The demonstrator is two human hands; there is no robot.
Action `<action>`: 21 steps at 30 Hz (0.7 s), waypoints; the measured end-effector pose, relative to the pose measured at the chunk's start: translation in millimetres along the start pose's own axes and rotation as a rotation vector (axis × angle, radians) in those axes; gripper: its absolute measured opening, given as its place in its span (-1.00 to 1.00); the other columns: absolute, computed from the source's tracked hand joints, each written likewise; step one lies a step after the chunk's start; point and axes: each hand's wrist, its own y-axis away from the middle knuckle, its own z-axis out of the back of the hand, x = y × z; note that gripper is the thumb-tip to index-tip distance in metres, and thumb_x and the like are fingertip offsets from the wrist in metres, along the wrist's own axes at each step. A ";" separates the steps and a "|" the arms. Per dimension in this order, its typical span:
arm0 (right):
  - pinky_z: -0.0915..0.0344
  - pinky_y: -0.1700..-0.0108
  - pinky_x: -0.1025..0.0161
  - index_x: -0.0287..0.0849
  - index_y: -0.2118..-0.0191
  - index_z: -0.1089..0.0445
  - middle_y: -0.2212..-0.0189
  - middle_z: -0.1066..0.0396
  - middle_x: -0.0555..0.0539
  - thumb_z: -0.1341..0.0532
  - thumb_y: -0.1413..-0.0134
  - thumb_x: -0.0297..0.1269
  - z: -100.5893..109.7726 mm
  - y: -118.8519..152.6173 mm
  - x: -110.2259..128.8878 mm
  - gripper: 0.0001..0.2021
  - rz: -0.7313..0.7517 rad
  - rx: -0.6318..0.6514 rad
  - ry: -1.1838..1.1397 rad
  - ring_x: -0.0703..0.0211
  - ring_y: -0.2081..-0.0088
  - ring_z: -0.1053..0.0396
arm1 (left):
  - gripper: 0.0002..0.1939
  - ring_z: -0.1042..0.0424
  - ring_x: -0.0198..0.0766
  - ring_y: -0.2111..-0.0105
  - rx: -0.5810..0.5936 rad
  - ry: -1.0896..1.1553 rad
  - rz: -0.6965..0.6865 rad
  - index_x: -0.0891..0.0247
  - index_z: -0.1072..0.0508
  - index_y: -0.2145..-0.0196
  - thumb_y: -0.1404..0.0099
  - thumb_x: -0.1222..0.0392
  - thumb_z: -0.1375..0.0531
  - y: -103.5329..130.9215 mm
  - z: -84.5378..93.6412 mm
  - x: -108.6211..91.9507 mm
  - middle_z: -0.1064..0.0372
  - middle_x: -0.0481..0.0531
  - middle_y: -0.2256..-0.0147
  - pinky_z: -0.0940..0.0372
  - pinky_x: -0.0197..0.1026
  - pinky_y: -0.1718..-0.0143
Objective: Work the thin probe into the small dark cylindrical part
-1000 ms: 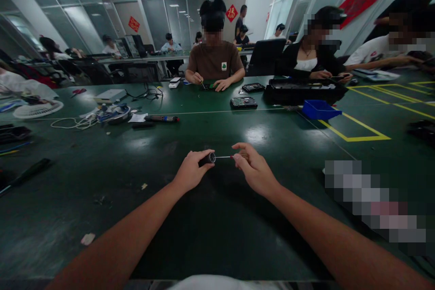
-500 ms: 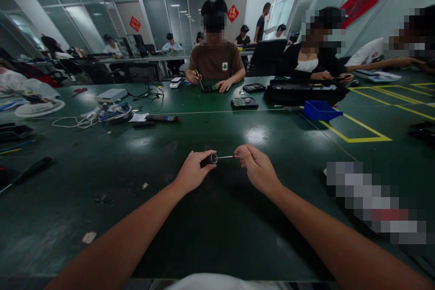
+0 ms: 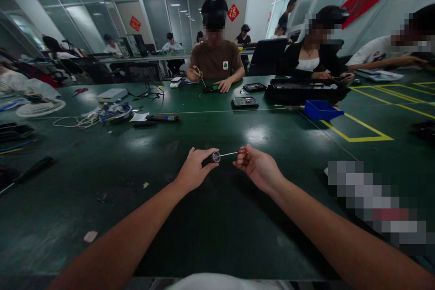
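My left hand [image 3: 195, 170] is closed round a dark cylindrical part [image 3: 215, 157], its round open end facing right. My right hand [image 3: 260, 165] pinches the red handle of a thin screwdriver [image 3: 228, 154] between thumb and fingers. The metal shaft points left, and its tip meets the round end of the cylinder. Both hands are above the green table [image 3: 204, 244], near the middle of the view.
A blue tray [image 3: 322, 110] and a black case [image 3: 306, 93] lie at the back right. Opened devices [image 3: 244, 102], a pen-like tool [image 3: 163, 118] and tangled cables [image 3: 113, 112] lie further back. A long screwdriver [image 3: 32, 170] is at left. Across the table a person [image 3: 216, 61] works.
My right hand has turned, its fingers now more visible, and the screwdriver's handle end tilts slightly higher. My left hand and the cylinder have shifted slightly right.
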 end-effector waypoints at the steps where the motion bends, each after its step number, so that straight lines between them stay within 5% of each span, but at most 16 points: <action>1: -0.48 0.19 0.02 -0.13 0.35 -0.39 0.53 -0.39 -0.02 -0.26 -0.14 -0.03 0.4 -0.1 -0.4 -0.74 -0.011 0.006 -0.013 0.15 0.48 -0.39 | -0.58 -0.39 -0.08 -0.11 0.000 -0.002 0.000 0.01 -0.39 -0.17 -0.38 0.15 -0.24 -0.3 -0.3 0.7 -0.46 0.02 -0.09 0.14 0.30 -0.34; 10: -0.45 0.26 0.13 -0.08 0.25 -0.37 0.40 -0.42 0.01 -0.24 -0.16 0.04 -3.1 5.2 -4.5 -0.71 0.330 -0.066 0.195 0.18 0.39 -0.42 | -0.58 -0.41 -0.07 -0.05 -0.018 -0.014 0.011 0.01 -0.40 -0.17 -0.37 0.12 -0.25 -0.6 0.7 1.6 -0.49 0.02 -0.02 0.09 0.28 -0.32; 21: -0.37 0.23 0.15 -0.09 0.17 -0.33 0.39 -0.44 -0.01 -0.09 -0.35 -0.05 -3.8 15.1 -3.5 -0.77 0.531 -0.032 0.508 0.16 0.36 -0.43 | -0.57 -0.38 -0.06 -0.07 -0.004 -0.032 -0.003 0.01 -0.40 -0.18 -0.37 0.16 -0.25 0.3 0.9 -0.7 -0.48 0.03 -0.04 0.09 0.29 -0.32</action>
